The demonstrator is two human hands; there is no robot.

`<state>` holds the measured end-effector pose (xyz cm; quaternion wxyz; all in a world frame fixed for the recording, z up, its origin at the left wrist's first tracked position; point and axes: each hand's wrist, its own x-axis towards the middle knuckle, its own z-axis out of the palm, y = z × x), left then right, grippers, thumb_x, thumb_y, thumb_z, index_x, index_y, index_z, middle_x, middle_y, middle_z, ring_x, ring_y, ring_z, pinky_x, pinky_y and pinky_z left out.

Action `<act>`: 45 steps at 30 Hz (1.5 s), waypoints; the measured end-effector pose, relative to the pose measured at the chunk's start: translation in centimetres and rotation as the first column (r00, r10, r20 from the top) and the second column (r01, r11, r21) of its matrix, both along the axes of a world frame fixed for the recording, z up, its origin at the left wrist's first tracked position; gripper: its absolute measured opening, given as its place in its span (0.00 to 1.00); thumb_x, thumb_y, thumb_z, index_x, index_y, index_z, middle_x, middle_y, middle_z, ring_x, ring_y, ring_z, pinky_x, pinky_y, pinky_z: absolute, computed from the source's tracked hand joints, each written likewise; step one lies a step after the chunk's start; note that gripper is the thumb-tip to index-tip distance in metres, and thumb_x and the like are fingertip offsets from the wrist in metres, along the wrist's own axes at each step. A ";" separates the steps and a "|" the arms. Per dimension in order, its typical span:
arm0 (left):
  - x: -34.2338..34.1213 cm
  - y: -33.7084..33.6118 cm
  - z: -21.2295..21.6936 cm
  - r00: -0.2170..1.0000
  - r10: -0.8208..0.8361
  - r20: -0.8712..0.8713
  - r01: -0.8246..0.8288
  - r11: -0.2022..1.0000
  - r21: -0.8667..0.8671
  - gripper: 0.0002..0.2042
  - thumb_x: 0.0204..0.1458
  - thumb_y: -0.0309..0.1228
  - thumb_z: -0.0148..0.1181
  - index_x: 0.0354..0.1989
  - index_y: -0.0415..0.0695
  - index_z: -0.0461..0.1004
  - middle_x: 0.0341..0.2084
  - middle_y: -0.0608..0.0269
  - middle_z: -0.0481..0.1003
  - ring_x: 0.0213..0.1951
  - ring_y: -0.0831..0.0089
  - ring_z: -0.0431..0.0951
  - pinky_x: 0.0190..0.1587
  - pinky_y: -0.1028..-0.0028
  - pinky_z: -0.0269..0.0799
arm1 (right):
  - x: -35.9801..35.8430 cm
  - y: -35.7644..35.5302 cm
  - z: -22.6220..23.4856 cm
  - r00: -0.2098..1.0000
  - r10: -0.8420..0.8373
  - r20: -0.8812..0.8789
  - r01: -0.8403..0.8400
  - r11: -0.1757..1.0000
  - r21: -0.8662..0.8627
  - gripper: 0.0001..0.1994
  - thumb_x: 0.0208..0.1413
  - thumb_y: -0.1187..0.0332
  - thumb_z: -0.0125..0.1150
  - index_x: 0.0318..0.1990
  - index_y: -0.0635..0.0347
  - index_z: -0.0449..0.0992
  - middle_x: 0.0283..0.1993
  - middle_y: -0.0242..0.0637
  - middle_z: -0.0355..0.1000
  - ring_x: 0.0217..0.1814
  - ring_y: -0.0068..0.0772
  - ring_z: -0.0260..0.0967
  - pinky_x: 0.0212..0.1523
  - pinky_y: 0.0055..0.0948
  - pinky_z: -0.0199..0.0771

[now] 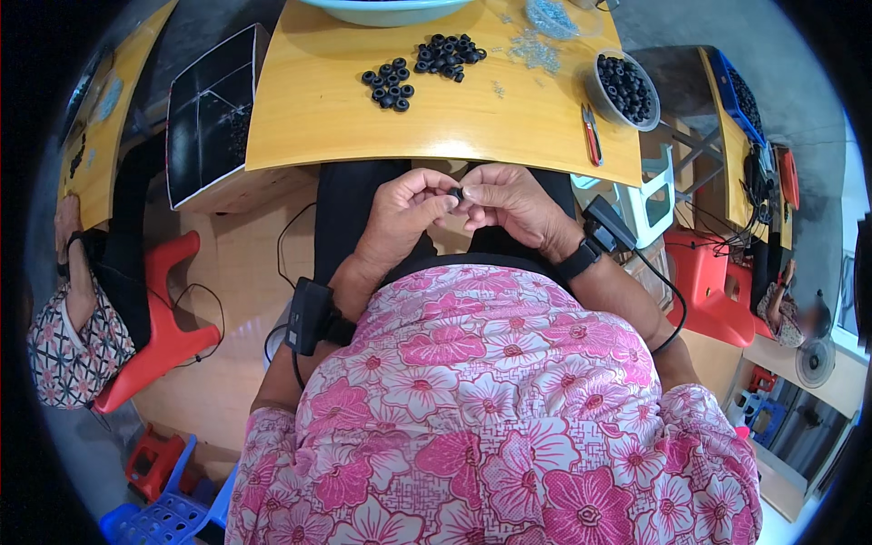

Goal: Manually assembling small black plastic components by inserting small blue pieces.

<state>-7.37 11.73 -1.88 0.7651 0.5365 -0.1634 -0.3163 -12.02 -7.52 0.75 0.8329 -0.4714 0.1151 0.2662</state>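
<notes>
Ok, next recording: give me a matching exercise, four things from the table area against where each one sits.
Things:
1. small black ring
2. loose black rings
3. grey bowl of black rings
4. red-handled cutters

Places:
A. at the table's right end
B. pinched between the fingertips of the left hand and right hand
C. in two heaps in the middle of the yellow table
D. flat on the table beside the bowl, near the front edge

Pairs: 1-B, 2-C, 3-A, 4-D

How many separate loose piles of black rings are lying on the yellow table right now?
2. A smaller pile lies left of centre on the yellow table; a larger pile sits just to its right, farther from the person. More rings fill the bowl at right.
</notes>
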 end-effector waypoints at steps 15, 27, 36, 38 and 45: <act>0.0 0.0 -0.2 0.992 0.049 -0.115 -0.049 0.999 0.002 0.07 0.52 0.26 0.59 0.38 0.39 0.72 0.26 0.68 0.73 0.27 0.82 0.74 0.30 0.84 0.68 | -0.4 1.9 0.6 0.942 -0.159 0.296 0.285 0.844 -0.454 0.06 0.54 0.75 0.58 0.37 0.66 0.77 0.30 0.30 0.74 0.28 0.16 0.68 0.30 0.15 0.69; 0.0 0.0 -0.1 0.993 0.068 -0.100 -0.067 0.998 0.012 0.07 0.52 0.26 0.59 0.38 0.39 0.72 0.26 0.68 0.73 0.28 0.82 0.74 0.31 0.83 0.69 | -0.8 2.9 0.9 0.893 -0.172 0.416 0.387 0.766 -0.514 0.07 0.55 0.75 0.56 0.38 0.69 0.77 0.28 0.32 0.74 0.26 0.16 0.67 0.29 0.17 0.70; -0.1 0.0 -0.2 0.996 0.084 -0.030 -0.084 0.996 0.003 0.07 0.52 0.25 0.58 0.38 0.38 0.72 0.27 0.66 0.74 0.29 0.80 0.74 0.33 0.80 0.70 | -0.9 3.0 1.1 0.864 -0.059 0.500 0.407 0.667 -0.624 0.06 0.54 0.75 0.57 0.36 0.68 0.78 0.27 0.31 0.73 0.27 0.17 0.68 0.29 0.17 0.70; -0.1 0.0 -0.1 0.996 0.081 -0.032 -0.080 0.997 0.014 0.07 0.52 0.25 0.58 0.38 0.37 0.72 0.28 0.66 0.74 0.29 0.80 0.74 0.33 0.80 0.71 | -1.0 3.1 1.1 0.868 -0.093 0.488 0.404 0.703 -0.585 0.06 0.54 0.75 0.57 0.36 0.69 0.78 0.27 0.32 0.73 0.27 0.17 0.68 0.29 0.17 0.70; 0.0 0.0 -0.3 0.996 0.079 -0.032 -0.079 0.997 0.020 0.07 0.52 0.23 0.58 0.38 0.37 0.72 0.29 0.65 0.73 0.29 0.80 0.74 0.34 0.80 0.71 | -0.6 2.4 1.2 0.907 -0.128 0.402 0.346 0.771 -0.535 0.07 0.55 0.73 0.58 0.36 0.68 0.78 0.29 0.33 0.74 0.27 0.17 0.68 0.30 0.17 0.69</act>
